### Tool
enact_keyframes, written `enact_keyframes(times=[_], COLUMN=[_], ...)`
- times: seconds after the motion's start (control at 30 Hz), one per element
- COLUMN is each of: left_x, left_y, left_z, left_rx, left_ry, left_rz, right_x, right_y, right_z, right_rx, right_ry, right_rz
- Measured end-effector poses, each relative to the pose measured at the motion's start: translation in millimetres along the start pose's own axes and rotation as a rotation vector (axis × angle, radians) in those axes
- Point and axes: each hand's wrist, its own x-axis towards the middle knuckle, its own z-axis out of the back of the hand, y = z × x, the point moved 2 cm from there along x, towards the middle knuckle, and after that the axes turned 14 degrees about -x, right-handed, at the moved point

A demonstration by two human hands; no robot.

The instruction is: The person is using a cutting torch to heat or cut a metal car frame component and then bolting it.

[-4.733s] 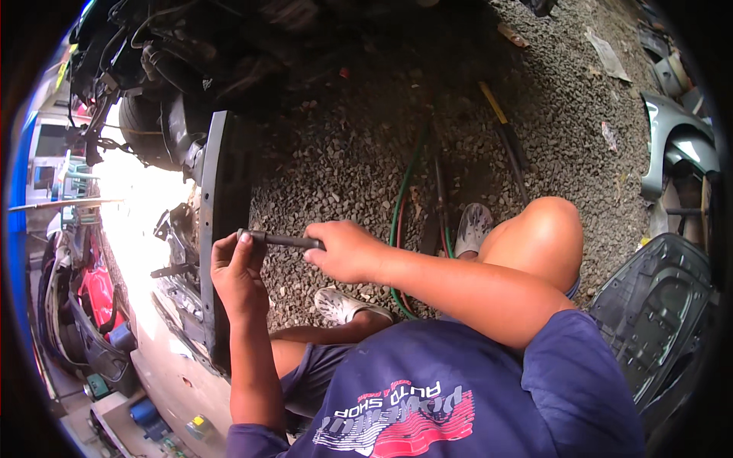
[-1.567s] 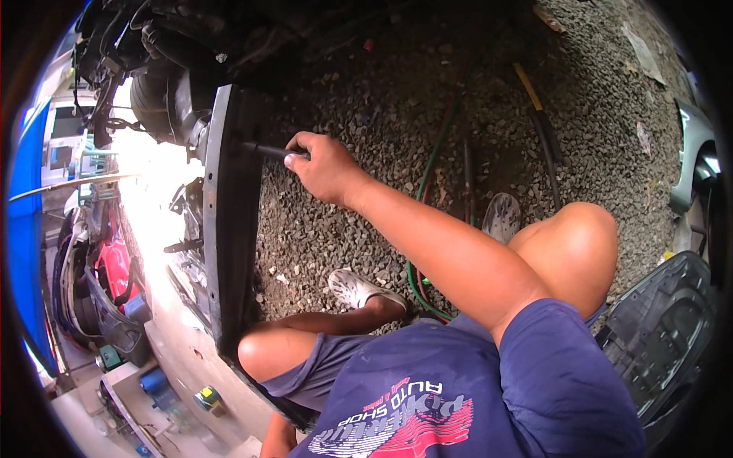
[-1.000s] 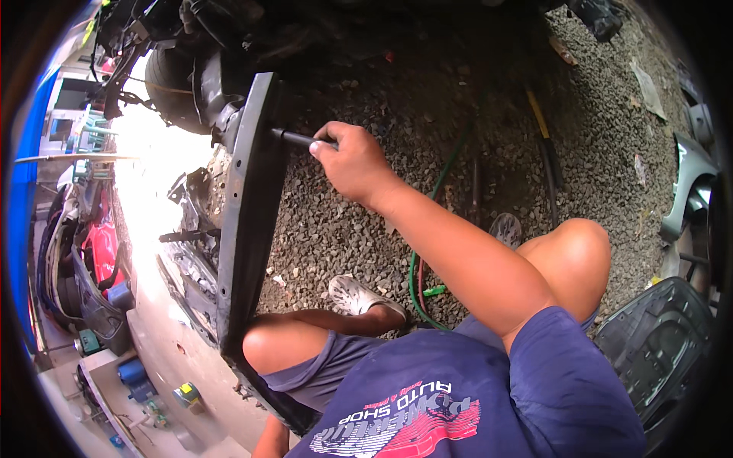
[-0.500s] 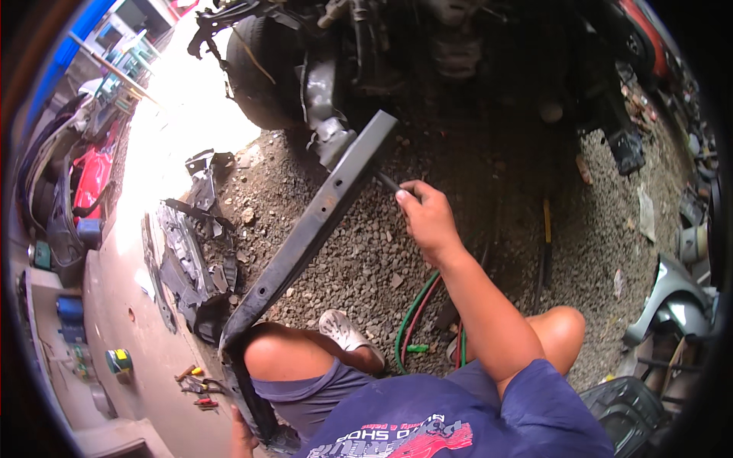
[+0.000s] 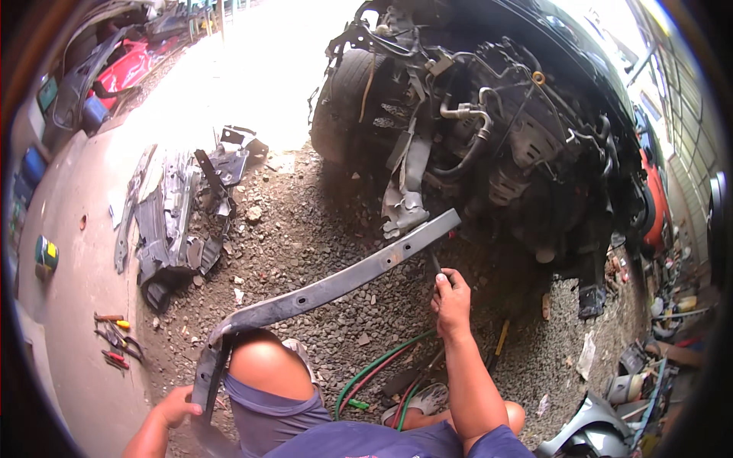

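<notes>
A long bent metal car beam [image 5: 336,284], grey and black with several holes, lies across my raised left knee. Its far end reaches toward the stripped front of a car [image 5: 527,145]. At the beam's near, bent-down end, my left hand [image 5: 179,404] is closed on the edge, thumb in front; its other fingers are partly hidden. My right hand [image 5: 450,301] is closed around a thin dark rod [image 5: 436,263], which points up to the underside of the beam's far end. Whether the rod's tip touches the beam I cannot tell.
Crumpled metal panels [image 5: 172,221] lie left on the gravel. Pliers and other hand tools [image 5: 118,343] rest on the concrete near a small can [image 5: 46,256]. Green and red hoses [image 5: 366,374] curl by my feet. A silver fender [image 5: 588,427] and scrap lie right.
The view has tilted up, showing more of the car's engine bay. The beam appears lower and less steep. My left hand shows more fully at its near end; my right hand keeps its rod.
</notes>
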Motion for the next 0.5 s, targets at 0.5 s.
enact_keyframes(times=[0.5], left_x=[22.5], left_y=[35.7], left_z=[42.7], left_rx=[-0.169], left_ry=[-0.064], left_rz=[-0.022], right_x=[9.1], right_y=[4.5], right_z=[5.3], right_rx=[-0.166], right_ry=[0.069], right_rz=[0.0])
